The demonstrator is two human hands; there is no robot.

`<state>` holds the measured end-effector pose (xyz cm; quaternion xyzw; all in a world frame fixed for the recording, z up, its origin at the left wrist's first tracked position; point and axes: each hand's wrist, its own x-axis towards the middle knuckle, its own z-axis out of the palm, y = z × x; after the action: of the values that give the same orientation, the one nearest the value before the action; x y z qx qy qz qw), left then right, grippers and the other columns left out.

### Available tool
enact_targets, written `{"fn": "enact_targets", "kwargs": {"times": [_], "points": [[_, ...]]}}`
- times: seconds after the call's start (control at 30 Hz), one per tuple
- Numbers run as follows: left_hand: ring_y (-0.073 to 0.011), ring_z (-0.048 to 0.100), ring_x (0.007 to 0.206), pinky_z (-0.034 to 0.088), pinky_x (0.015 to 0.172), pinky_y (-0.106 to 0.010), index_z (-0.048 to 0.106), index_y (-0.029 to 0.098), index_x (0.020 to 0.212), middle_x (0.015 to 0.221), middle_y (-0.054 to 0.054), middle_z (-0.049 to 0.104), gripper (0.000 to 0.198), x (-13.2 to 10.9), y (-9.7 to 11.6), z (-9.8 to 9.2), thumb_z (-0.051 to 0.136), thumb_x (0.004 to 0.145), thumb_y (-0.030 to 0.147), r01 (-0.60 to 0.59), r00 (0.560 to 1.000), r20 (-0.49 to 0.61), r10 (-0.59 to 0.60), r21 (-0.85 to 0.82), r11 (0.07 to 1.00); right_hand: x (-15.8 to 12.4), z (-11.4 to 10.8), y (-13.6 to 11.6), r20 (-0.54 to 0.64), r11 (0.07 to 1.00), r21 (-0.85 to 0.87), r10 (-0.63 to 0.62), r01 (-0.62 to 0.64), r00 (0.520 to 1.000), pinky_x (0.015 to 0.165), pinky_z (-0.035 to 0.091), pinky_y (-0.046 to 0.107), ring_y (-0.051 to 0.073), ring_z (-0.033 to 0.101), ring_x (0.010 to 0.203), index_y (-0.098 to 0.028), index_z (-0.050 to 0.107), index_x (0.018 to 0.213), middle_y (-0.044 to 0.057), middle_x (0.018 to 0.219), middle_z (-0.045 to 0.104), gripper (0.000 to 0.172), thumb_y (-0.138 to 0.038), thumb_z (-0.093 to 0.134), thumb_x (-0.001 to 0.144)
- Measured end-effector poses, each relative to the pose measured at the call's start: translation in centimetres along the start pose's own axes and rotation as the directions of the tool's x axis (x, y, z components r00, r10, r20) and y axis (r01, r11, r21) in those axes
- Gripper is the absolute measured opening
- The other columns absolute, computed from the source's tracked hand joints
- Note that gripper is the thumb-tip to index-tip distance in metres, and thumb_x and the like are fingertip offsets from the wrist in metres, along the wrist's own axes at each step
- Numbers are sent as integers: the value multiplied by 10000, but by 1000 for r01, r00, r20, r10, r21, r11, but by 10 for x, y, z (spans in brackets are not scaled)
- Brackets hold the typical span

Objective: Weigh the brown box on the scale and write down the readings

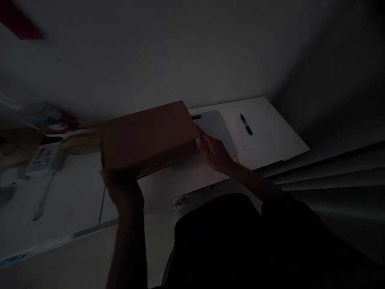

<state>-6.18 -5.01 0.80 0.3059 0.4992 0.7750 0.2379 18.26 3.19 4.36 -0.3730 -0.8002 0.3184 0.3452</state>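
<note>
Between my two hands I hold a brown cardboard box, tilted, above a white table. My left hand grips the box at its near left corner; most of those fingers are hidden in the dark beneath it. On the right end of the box is my right hand, its thumb on the near edge and its fingers along the side. Partly covered by the box is a flat grey panel with a small dark label, perhaps a scale or a closed laptop.
A black pen lies on a sheet of paper to the right. Blurred clutter fills the table's left part, including a white printed box and a brown crumpled thing. A wall stands behind, and folded curtain-like fabric hangs at right.
</note>
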Motion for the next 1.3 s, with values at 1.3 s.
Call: {"fn": "enact_targets", "kwargs": {"times": [1.3], "points": [[-285, 468, 1461, 384, 1206, -413, 572, 272, 1448, 1559, -88, 537, 669, -24, -51, 84, 621, 905, 660, 66, 970, 223, -91, 118, 991, -32, -79, 82, -237, 986, -43, 149, -163, 960, 670, 509, 303, 198, 687, 800, -189, 589, 1470, 104, 1015, 768, 693, -659, 301, 1051]]}}
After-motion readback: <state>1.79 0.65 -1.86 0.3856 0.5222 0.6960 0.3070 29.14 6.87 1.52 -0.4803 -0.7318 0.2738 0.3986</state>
